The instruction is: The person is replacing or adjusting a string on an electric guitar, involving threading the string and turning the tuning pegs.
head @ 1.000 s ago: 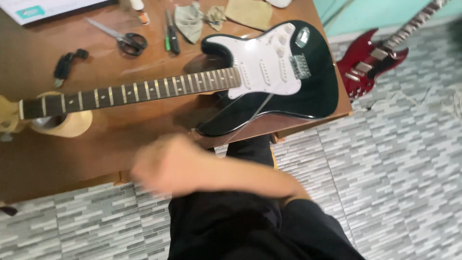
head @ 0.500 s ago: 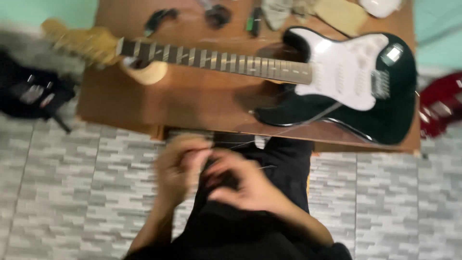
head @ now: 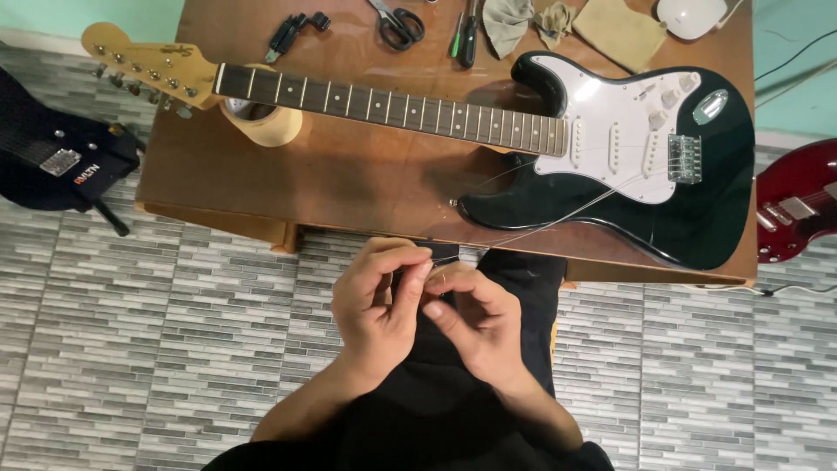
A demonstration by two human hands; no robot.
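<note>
Hands (head: 427, 305) steadier, string (head: 558, 214) pinched between.

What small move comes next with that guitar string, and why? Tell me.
Probably draw the string taut toward the lap. Both the left hand and right hand pinch its free end, while it trails slack across the black guitar to the bridge.

- Label (head: 61, 161): a small silver-grey rectangle on the black case lying on the floor, left of the surface (head: 349, 174).
- Logo (head: 85, 174): pale lettering on the same case, just right of the label.
- No packages, signs or screens show on the surface.
</note>
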